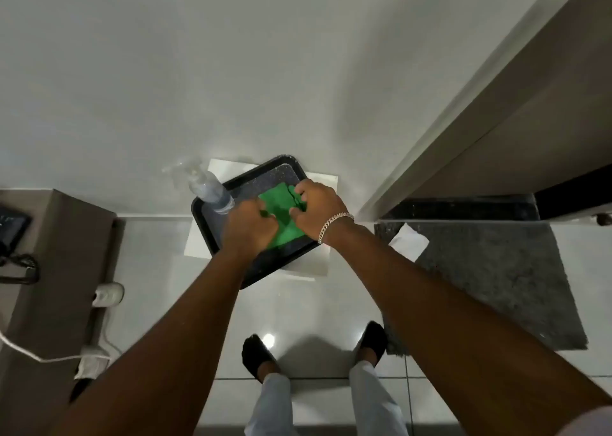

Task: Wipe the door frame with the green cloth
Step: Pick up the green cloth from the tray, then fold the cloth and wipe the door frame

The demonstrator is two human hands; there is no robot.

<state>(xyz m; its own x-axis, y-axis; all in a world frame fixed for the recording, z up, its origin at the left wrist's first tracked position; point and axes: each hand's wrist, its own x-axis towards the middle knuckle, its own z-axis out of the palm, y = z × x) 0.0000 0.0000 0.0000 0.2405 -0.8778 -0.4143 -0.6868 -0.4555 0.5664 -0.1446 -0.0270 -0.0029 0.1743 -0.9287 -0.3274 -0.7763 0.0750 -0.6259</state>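
The green cloth [281,215] lies in a black tray [231,183] set on a white stool [318,263] against the wall. My left hand [248,225] grips the cloth's left edge with curled fingers. My right hand [318,212], a chain bracelet on its wrist, pinches the cloth's right side. The door frame [463,110] rises on the right, a pale jamb beside a brown door face.
A clear spray bottle [207,187] lies at the tray's left corner. A grey mat [496,280] with a white paper [409,240] covers the floor at the doorway. A brown cabinet [49,270] with cables stands on the left. My feet [314,352] are on glossy tiles.
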